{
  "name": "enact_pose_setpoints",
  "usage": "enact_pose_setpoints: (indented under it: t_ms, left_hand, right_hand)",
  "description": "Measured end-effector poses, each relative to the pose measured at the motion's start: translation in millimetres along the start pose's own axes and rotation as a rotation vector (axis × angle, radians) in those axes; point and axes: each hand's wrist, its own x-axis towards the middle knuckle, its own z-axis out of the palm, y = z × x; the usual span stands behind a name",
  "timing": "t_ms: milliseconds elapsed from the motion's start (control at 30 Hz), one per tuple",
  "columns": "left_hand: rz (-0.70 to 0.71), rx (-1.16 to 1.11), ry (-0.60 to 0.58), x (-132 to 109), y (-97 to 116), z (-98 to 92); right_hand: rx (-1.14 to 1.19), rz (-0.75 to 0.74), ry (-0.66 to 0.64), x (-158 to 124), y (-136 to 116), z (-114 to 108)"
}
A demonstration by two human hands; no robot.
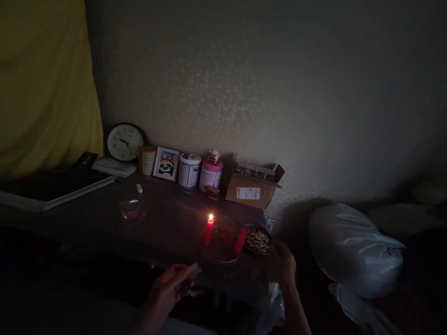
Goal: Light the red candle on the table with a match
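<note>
My left hand [169, 287] is closed around a small, flat, pale piece [194, 269] that looks like a matchbox, in front of the table's near edge. At the right end of the table, the fingers of my right hand [283, 262] are curled together by a dark bowl of matchsticks [257, 240]; what they hold, if anything, is too dark to make out. Left of that bowl lies a round, shallow dish [223, 245]. A lit red candle [208, 232] stands upright at the dish's left side. A second red candle [240, 241], without a flame, leans slightly at its right.
Along the wall stand a clock [125, 141], a panda picture [166, 163], a white tub [189, 170], a pink-lidded tub [210, 175] with a cat figurine, and an open cardboard box [251, 189]. A small clear packet [131, 211] lies left. A white bag [351, 246] sits beyond the right end.
</note>
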Motion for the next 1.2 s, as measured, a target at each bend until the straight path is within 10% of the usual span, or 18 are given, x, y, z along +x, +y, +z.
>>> enact_pose_setpoints:
  t_ms: [433, 1200]
  left_hand:
    - [0.185, 0.405, -0.152, -3, -14, 0.4]
    - [0.256, 0.569, -0.249, -12, -19, 3.2]
  right_hand:
    - [0.126, -0.041, -0.642, -159, -77, 40]
    - [0.227, 0.063, -0.718, -170, -40, 50]
